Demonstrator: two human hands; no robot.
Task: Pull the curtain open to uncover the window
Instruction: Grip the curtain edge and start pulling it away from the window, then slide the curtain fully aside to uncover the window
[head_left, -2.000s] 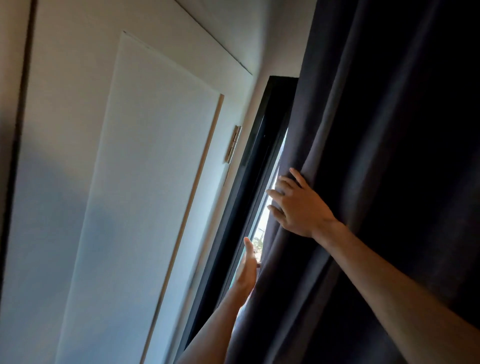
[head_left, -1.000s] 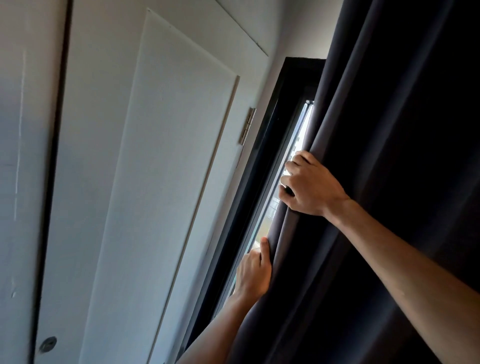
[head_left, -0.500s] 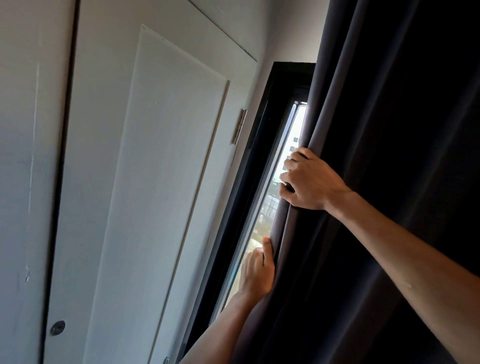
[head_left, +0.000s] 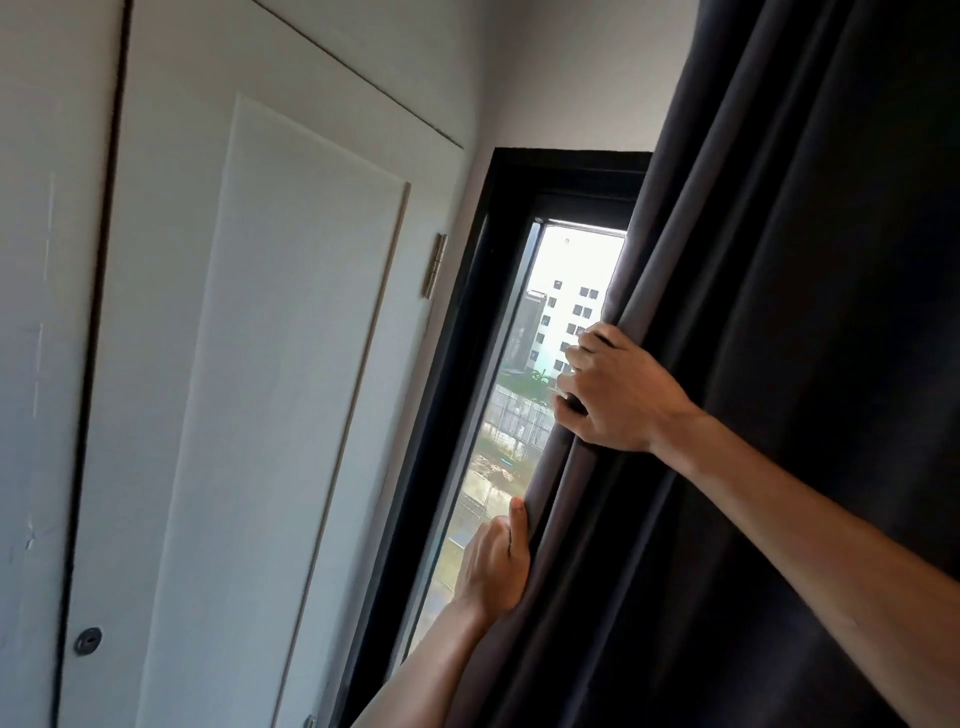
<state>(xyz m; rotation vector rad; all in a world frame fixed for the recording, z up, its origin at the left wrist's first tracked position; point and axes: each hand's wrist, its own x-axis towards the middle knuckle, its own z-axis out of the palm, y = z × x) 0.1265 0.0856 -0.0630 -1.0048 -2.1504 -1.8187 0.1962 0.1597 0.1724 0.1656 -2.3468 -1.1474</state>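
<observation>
Both hands' fingers clamp the curtain edge; it hides most of the window

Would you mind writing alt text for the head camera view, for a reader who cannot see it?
Two bare hands grip the edge of a dark curtain, the right hand above the left hand, exposing a narrow strip of a black-framed window. Buildings show through the glass; a white panelled door stands to the left.
</observation>
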